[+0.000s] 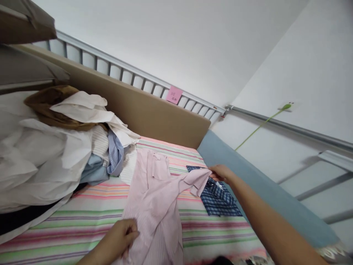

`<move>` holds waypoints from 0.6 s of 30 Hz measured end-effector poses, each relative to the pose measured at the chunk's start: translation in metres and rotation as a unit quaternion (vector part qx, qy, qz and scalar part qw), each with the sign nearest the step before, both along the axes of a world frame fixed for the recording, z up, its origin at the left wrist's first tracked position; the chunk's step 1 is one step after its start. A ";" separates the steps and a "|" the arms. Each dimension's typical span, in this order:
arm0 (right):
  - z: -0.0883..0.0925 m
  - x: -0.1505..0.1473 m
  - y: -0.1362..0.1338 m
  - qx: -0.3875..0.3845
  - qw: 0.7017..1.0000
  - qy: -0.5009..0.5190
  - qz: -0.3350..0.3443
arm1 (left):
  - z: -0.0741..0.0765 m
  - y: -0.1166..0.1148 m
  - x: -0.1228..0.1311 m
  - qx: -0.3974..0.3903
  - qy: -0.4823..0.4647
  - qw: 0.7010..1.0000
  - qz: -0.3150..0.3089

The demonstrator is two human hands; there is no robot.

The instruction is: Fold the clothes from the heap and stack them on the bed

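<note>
A pale pink shirt [154, 198] is spread over a striped bedsheet [91, 224] in front of me. My right hand [220, 173] pinches the end of one sleeve and stretches it out to the right. At the shirt's left edge, my left hand [122, 235] is closed with the fingers curled on the pink fabric. Beneath and beyond the stretched sleeve lies a dark blue plaid shirt [219, 198], flat and apparently folded. A fold at the pink shirt's far end hides part of its shape.
A heap of white clothing [41, 154] fills the left side, with a brown garment [55, 106] and a blue striped one [115, 152]. A tan board [149, 114] runs along the metal railing, with a pink note [174, 94]. Blue padding [248, 187] lines the right.
</note>
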State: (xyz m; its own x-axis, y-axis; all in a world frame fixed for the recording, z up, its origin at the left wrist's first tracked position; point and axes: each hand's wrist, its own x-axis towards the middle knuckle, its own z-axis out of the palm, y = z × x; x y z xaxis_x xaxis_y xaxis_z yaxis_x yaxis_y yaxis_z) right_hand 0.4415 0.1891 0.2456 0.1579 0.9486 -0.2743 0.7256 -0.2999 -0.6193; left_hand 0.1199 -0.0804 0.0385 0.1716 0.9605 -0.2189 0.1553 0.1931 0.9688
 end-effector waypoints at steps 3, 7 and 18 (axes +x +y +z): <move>0.004 -0.015 -0.010 -0.013 0.998 0.057 -0.029 | 0.001 -0.001 0.001 0.003 0.008 1.000 0.007; 0.023 -0.030 -0.028 -0.012 0.993 0.115 -0.031 | 0.005 -0.004 0.001 0.015 0.035 0.999 0.017; 0.003 -0.142 -0.030 -0.038 0.984 0.168 0.034 | 0.005 -0.011 0.003 0.088 0.190 0.978 0.018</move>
State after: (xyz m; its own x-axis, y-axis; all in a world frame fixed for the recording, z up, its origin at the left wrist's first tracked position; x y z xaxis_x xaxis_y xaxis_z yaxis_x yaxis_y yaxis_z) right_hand 0.2991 0.1595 0.2484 -0.0176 0.9284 -0.3712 0.5031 -0.3126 -0.8057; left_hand 0.1229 -0.0910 0.0435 0.0759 0.9930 -0.0903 0.5073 0.0395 0.8609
